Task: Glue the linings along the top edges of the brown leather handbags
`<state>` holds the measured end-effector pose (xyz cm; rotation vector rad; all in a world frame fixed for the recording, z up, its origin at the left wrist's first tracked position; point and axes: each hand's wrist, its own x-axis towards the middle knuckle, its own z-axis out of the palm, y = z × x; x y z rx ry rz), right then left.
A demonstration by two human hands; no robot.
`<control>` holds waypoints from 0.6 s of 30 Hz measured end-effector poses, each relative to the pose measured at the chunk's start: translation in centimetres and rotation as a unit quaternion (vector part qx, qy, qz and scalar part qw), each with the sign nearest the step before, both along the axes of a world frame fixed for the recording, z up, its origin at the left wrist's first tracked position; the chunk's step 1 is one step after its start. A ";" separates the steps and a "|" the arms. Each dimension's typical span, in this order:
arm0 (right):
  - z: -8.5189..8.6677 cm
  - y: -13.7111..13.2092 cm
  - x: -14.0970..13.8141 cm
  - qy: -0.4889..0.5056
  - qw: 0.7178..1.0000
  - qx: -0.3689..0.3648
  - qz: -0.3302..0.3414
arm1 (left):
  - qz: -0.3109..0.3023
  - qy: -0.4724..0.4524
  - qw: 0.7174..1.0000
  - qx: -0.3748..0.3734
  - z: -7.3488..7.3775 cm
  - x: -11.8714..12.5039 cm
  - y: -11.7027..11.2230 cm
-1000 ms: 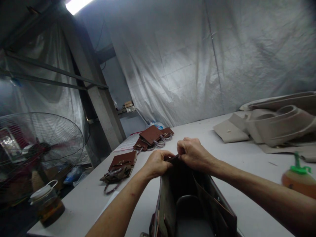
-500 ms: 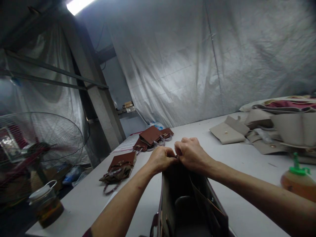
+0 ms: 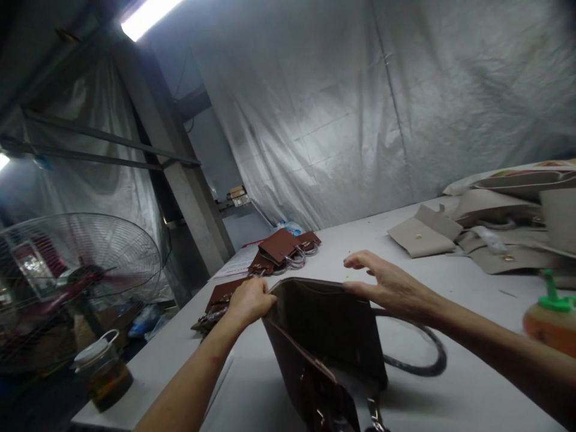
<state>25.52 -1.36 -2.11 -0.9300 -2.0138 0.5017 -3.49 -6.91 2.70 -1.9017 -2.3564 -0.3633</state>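
A dark brown handbag [image 3: 328, 324] stands on the white table in front of me, its mouth spread wide and its dark inside showing. My left hand [image 3: 251, 301] is closed on the bag's upper left corner, thumb over the rim. At the far right of the rim is my right hand [image 3: 387, 283], fingers apart, with the thumb at or just above the edge; whether it touches I cannot tell. A dark looped handle [image 3: 434, 363] sticks out to the right of the bag. Metal fittings [image 3: 374, 414] hang at its near side, partly cut off by the frame.
Small brown bags [image 3: 279, 245] lie at the far left of the table [image 3: 472, 336]. Beige bag pieces [image 3: 423, 237] are heaped at the right, near a green-capped bottle [image 3: 549, 318]. A lidded jar [image 3: 105, 375] stands at the left corner, with a large fan [image 3: 81, 276] beyond.
My hands have moved apart from the bag's far end, left hand to the left corner, right hand to the right and opened. The bag has turned, its mouth is wider, and its handle shows.
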 end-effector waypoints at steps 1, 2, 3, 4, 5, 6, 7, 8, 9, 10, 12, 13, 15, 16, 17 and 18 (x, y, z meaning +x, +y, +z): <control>-0.7 0.1 -0.3 0.004 1.000 -0.008 0.016 | -0.007 0.023 1.000 0.003 0.1 0.3 -0.1; -1.3 0.2 -0.7 0.010 0.999 -0.013 0.028 | -0.026 0.037 0.999 0.014 0.1 0.7 -0.1; -1.8 0.2 -1.0 0.017 0.999 -0.017 0.037 | -0.055 0.040 0.997 0.029 0.2 1.2 0.0; -2.2 0.2 -1.3 0.024 0.999 -0.024 0.043 | -0.094 0.032 0.994 0.043 0.2 1.5 0.2; -2.5 0.1 -1.6 0.032 0.998 -0.037 0.046 | -0.139 0.017 0.989 0.053 0.2 1.8 0.4; -2.8 0.0 -1.8 0.042 0.996 -0.057 0.049 | -0.183 -0.001 0.981 0.058 0.1 2.1 0.6; -3.0 -0.1 -2.0 0.052 0.994 -0.080 0.053 | -0.228 -0.019 0.972 0.059 0.1 2.2 1.0; -3.3 -0.1 -2.1 0.063 0.991 -0.104 0.058 | -0.270 -0.030 0.960 0.060 0.0 2.3 1.3; -3.5 -0.1 -2.1 0.073 0.988 -0.121 0.061 | -0.306 -0.036 0.949 0.060 -0.1 2.4 1.7; -3.7 -0.1 -2.1 0.082 0.986 -0.130 0.063 | -0.336 -0.037 0.940 0.058 -0.2 2.4 2.1; -4.2 0.2 -2.1 0.090 0.986 -0.124 0.061 | -0.367 -0.030 0.929 0.044 -0.4 2.6 2.8; -4.4 0.3 -2.1 0.093 0.987 -0.117 0.057 | -0.371 -0.025 0.928 0.035 -0.5 2.6 3.1; -4.7 0.6 -2.0 0.100 0.988 -0.108 0.053 | -0.374 -0.017 0.927 0.024 -0.6 2.8 3.5; -4.8 0.6 -2.0 0.107 0.987 -0.109 0.053 | -0.377 -0.014 0.926 0.020 -0.6 2.9 3.7; -4.9 0.7 -2.0 0.113 0.986 -0.111 0.055 | -0.379 -0.011 0.925 0.018 -0.6 2.9 3.8; -5.0 0.7 -2.0 0.119 0.985 -0.115 0.057 | -0.381 -0.008 0.924 0.018 -0.6 2.9 4.0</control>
